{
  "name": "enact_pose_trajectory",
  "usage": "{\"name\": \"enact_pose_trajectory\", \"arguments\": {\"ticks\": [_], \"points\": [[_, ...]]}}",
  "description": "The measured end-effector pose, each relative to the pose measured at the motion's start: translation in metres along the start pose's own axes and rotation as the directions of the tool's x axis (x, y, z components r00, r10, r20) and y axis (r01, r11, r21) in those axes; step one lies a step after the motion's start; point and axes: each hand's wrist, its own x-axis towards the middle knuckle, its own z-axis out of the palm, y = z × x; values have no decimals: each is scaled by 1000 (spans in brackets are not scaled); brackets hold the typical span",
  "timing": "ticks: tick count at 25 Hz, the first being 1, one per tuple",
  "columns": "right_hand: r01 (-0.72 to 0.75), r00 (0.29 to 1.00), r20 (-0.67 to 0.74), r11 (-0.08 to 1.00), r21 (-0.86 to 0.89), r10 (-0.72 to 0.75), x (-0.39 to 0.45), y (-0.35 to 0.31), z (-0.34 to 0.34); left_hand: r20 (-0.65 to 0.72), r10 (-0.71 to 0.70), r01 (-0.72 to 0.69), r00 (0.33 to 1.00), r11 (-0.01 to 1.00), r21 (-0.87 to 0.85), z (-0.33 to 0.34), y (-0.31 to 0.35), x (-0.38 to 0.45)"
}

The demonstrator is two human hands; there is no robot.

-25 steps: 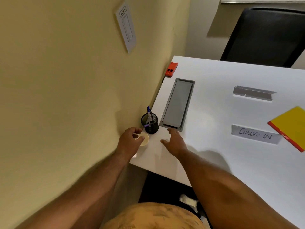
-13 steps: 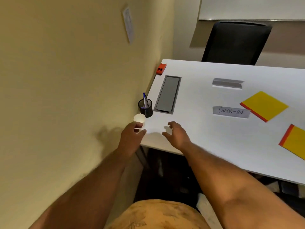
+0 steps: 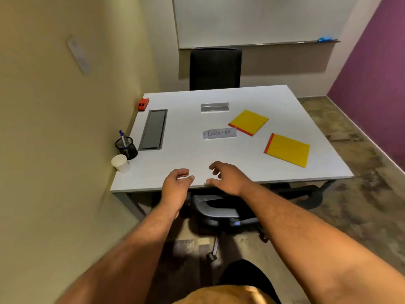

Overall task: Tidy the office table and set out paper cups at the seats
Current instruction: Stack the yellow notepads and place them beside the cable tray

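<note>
Paper cup (image 3: pixel 120 163): one, white, upright, at the near left corner of the table (image 3: pixel 219 156), just beside the black mesh pen holder (image 3: pixel 127 148).

Head view. Table is white and square, its left edge against a yellow wall; a purple wall lies to its right and a whiteboard (image 3: pixel 252 18) hangs beyond its far edge. Floor is mottled brown.

Count on the table: one pen holder containing a blue pen; one grey cable hatch (image 3: pixel 153 129) just beyond the holder; one red item (image 3: pixel 143 104) at the far left corner; one sign reading "CHECK-IN" (image 3: pixel 219 134) at centre; one clear sign stand (image 3: pixel 215 107) beyond it; two yellow pads (image 3: pixel 248 122) (image 3: pixel 287 150) right of the sign.

Chairs: two, one black chair (image 3: pixel 215 69) at the far edge, one grey chair (image 3: pixel 215 210) under the near edge.

Left hand (image 3: pixel 176 185) and right hand (image 3: pixel 228 178) hover over the near edge, fingers loosely curled, holding nothing, well apart from the cup.
</note>
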Motion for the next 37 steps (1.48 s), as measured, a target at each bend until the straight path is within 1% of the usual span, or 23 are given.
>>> {"name": "enact_pose_trajectory", "arguments": {"ticks": [2, 5, 8, 10, 12, 14, 16, 18, 19, 24, 27, 29, 32, 34, 37], "points": [[-49, 997, -52, 999, 19, 50, -22, 49, -32, 52, 3, -3, 999, 1000, -8, 50, 18, -13], [-70, 989, -126, 997, 39, 75, -50, 118, -73, 121, 19, -22, 993, 999, 24, 126, 39, -28], [-62, 981, -183, 996, 59, 71, -83, 201, -117, 200, 39, -63, 979, 991, 117, 219, 64, -41], [-55, 975, -211, 996, 65, 67, -105, 256, -151, 266, 58, -116, 962, 971, 208, 280, 79, -47], [-69, 968, -235, 993, 98, 90, -125, 306, -184, 298, 57, -141, 953, 953, 270, 330, 89, -54], [-101, 958, -254, 987, 127, 131, -139, 344, -212, 299, 30, -113, 954, 958, 263, 368, 95, -59], [-116, 955, -254, 983, 144, 150, -148, 375, -234, 285, 8, -68, 958, 978, 199, 402, 99, -64], [-115, 952, -267, 982, 148, 151, -150, 399, -251, 256, -17, -13, 967, 993, 115, 435, 102, -62], [-114, 948, -279, 980, 161, 156, -148, 407, -258, 244, -22, -4, 970, 995, 104, 449, 102, -58], [-137, 945, -271, 973, 187, 185, -126, 444, -282, 223, -12, -16, 975, 992, 122, 510, 100, -29], [-154, 948, -248, 970, 188, 198, -91, 470, -297, 102, 65, -68, 993, 997, 26, 546, 102, -2], [-179, 948, -229, 965, 192, 222, -66, 482, -306, 55, 68, -67, 996, 997, -29, 567, 106, 12], [-183, 951, -214, 963, 196, 225, -15, 490, -321, 48, -1, 3, 999, 999, -38, 586, 108, 43], [-153, 954, -228, 970, 190, 195, 19, 490, -327, 53, -32, 33, 998, 999, -35, 589, 104, 64], [-108, 974, -174, 973, 202, 145, 67, 494, -331, 14, -128, 128, 992, 992, -18, 587, 97, 92]]}}
